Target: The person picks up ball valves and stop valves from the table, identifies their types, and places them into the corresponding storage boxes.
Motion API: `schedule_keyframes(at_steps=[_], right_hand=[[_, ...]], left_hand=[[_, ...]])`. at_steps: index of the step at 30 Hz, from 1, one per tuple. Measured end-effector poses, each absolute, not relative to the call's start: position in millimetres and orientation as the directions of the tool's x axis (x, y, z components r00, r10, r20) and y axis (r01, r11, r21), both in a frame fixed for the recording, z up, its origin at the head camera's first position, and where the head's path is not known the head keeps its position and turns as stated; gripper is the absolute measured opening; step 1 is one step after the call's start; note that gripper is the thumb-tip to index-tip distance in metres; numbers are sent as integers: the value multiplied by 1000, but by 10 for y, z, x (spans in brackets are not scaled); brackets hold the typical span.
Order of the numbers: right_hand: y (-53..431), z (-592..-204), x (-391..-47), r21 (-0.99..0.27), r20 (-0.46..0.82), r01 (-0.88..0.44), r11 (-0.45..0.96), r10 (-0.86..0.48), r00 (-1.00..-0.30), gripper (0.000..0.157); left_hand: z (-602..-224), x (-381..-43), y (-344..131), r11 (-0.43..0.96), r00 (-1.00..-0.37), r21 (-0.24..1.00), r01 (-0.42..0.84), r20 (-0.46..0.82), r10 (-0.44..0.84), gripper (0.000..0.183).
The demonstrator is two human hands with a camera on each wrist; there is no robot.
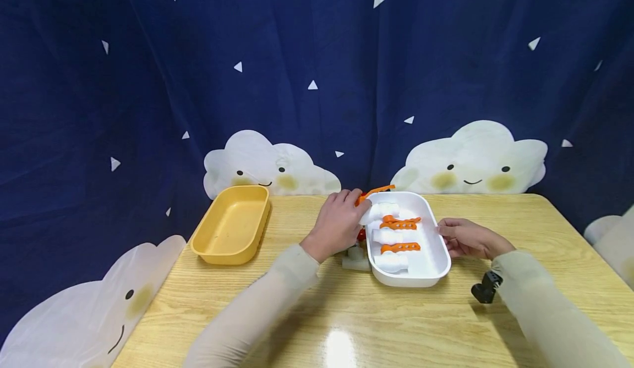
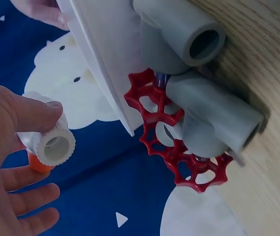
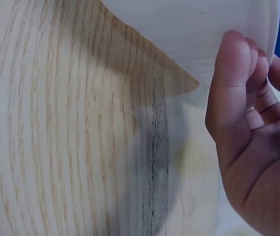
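Observation:
My left hand (image 1: 342,222) is over the left rim of a white tray (image 1: 418,277). Its thumb and fingers pinch a white plastic valve (image 2: 56,146) with an orange lever handle (image 1: 378,191), its round ribbed socket facing the left wrist camera. Inside the tray lie more white valves (image 1: 391,262) with orange handles (image 1: 401,247), set in a column. At the tray's right side my right hand (image 1: 468,239) grips the rim, fingers (image 3: 231,73) against the outer wall and thumb over the edge.
Grey valves (image 2: 191,29) with red handwheels (image 2: 154,98) stand close against the tray's left side, partly hidden by my left hand in the head view. A yellow tray (image 1: 230,252) sits at the table's left. Behind the wooden table (image 1: 386,324) hangs a dark blue curtain (image 1: 297,38).

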State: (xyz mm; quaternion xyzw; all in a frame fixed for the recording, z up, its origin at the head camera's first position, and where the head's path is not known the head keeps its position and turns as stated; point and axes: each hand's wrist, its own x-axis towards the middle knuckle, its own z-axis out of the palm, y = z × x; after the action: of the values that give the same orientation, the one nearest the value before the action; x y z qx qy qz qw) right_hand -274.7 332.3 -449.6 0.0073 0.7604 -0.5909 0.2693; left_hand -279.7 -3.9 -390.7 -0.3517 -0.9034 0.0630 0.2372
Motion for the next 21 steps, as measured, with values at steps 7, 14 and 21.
schedule_keyframes(at_steps=[7,14,21], right_hand=[[3320,-4490,-2737,-901,-406,312,302,-330,-852,13],[3339,-4495,-2737,-898,-407,299,324,-353,-842,14],[3320,-4478,-2741,-894,-413,309,324,-332,-848,13]], left_hand=[[-3920,-2749,60,728,-611,-305,614,399,683,47],[-3927,-2689,167,714,-604,-312,627,385,698,47],[-3895,-2679,283,689,-622,-327,646,297,724,49]])
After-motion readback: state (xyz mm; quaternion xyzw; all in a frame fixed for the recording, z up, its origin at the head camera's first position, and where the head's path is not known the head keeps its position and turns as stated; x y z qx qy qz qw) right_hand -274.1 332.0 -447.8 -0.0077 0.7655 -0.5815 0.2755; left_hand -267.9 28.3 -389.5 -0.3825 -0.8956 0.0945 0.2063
